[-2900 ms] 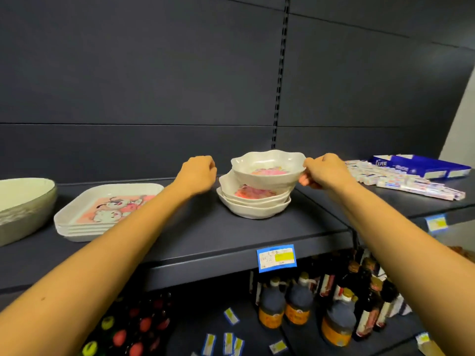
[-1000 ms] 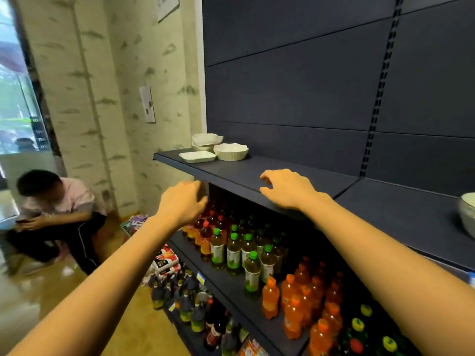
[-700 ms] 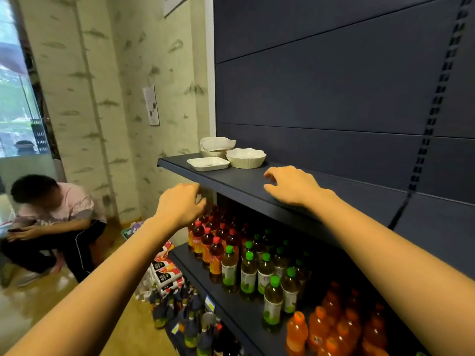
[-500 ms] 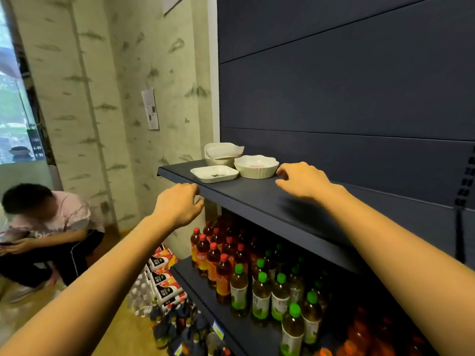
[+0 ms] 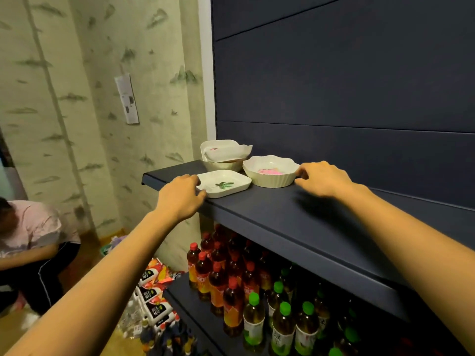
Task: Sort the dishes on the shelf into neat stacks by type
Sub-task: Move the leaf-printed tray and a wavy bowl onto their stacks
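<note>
Hands reached dishes: left hand fingers curled at square plate (bottles below); right hand fingers touch scalloped bowl.

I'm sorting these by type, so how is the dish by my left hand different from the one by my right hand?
The square plate by the left hand is shallow, straight-edged, with a green motif; the scalloped bowl at the right hand is deeper, rounder, wavy-rimmed, with a pink motif. The plate sits nearer the shelf front edge. Both are cream-white and upright.
</note>
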